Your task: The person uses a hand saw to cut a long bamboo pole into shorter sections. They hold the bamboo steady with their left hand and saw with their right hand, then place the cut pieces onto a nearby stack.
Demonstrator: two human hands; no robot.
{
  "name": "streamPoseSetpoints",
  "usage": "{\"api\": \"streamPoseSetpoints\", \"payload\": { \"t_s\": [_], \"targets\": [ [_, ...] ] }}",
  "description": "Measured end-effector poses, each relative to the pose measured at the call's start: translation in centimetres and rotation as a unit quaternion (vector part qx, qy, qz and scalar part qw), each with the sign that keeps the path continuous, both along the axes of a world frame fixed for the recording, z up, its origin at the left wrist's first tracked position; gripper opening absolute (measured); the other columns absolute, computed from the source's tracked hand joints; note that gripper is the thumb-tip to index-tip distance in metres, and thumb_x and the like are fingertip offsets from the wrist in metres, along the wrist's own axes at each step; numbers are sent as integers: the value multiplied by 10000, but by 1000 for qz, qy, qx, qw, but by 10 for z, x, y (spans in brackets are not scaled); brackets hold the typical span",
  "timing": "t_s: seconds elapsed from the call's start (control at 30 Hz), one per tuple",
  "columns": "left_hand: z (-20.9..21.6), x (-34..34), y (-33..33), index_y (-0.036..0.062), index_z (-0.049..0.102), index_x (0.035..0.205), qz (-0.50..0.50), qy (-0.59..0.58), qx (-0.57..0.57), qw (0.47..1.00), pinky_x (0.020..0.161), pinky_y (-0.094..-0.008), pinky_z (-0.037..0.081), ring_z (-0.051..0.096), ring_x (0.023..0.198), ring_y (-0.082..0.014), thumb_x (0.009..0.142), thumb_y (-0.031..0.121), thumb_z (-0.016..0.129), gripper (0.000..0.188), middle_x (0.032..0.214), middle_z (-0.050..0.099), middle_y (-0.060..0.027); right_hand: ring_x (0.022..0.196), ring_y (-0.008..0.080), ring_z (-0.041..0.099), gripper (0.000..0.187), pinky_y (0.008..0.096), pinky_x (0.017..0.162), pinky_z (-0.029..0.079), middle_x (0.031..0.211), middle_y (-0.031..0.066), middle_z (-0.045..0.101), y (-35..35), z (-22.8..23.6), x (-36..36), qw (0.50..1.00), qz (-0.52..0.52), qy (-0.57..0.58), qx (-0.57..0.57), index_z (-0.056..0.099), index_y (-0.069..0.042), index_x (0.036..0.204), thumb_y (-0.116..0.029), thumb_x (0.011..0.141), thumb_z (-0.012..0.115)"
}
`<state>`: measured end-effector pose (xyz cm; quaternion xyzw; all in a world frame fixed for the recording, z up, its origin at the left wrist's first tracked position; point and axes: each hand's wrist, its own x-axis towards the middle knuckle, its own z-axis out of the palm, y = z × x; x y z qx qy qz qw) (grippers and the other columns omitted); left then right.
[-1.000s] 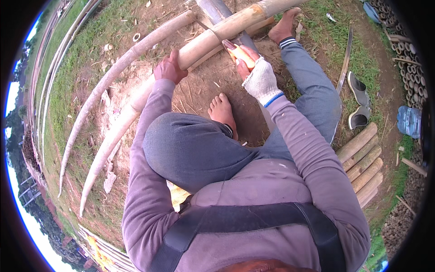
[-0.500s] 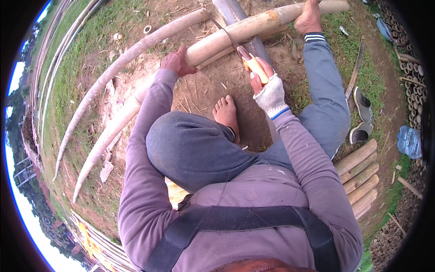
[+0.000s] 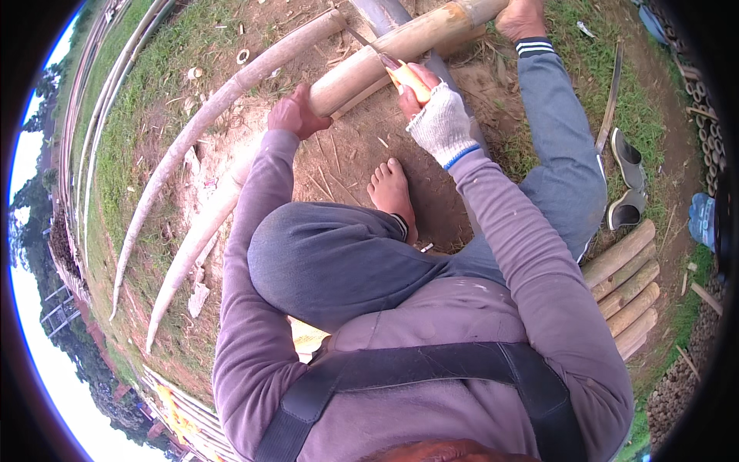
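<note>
A thick pale bamboo pole [image 3: 362,75] lies slantwise in front of me, across a grey pole [image 3: 381,14]. My left hand [image 3: 296,113] is wrapped round it on its left stretch. In a white knitted glove with bare fingertips, my right hand [image 3: 433,104] grips the yellow-orange handle of a saw [image 3: 411,79]. Its narrow dark blade crosses the bamboo between my two hands. How deep the blade sits cannot be seen. My bare right foot [image 3: 519,17] presses on the bamboo farther right; my left foot [image 3: 391,189] stands on the soil.
Another long bamboo pole [image 3: 215,98] curves along the left. At the right lie a long-bladed tool [image 3: 610,96], a pair of sandals [image 3: 627,177] and cut bamboo lengths [image 3: 620,266]. Stacked bamboo [image 3: 699,115] and a blue plastic bottle [image 3: 702,219] are at the far right.
My right hand has moved forward and left with the saw, its handle now closer to the bamboo. My left hand keeps its hold. The whole view has shifted slightly.
</note>
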<state>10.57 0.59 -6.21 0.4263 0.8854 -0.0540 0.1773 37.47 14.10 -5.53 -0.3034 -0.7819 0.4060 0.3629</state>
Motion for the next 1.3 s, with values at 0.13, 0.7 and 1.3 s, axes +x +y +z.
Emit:
{"api": "streamPoseSetpoints", "payload": {
  "t_s": [0.13, 0.7, 1.3],
  "targets": [
    [6, -1, -5, 106, 553, 1502, 3, 3, -21, 1000, 1021, -472, 594, 748, 1159, -392, 721, 497, 903, 940, 1260, 764, -202, 1050, 465, 744, 443, 463, 876, 603, 1161, 280, 754, -9, 2, 20, 1000, 15, -3, -19, 652, 7, 1382, -202, 999, 727],
    [9, -3, -2, 67, 541, 1509, 2, 9, -3, 1000, 1019, -484, 585, 736, 1164, -409, 697, 512, 909, 996, 1270, 750, -242, 1116, 427, 741, 481, 426, 941, 593, 1232, 260, 748, -25, 10, 50, 994, 26, -55, -95, 622, 7, 1423, -182, 996, 735],
    [3, -1, -11, 78, 536, 1517, 1, 30, 8, 1000, 1005, -499, 588, 732, 1177, -410, 685, 530, 900, 1015, 1287, 745, -239, 983, 435, 761, 525, 477, 849, 612, 1114, 266, 763, -39, 45, 84, 996, 37, -50, -59, 611, -29, 1441, -260, 990, 748]
  ]
}}
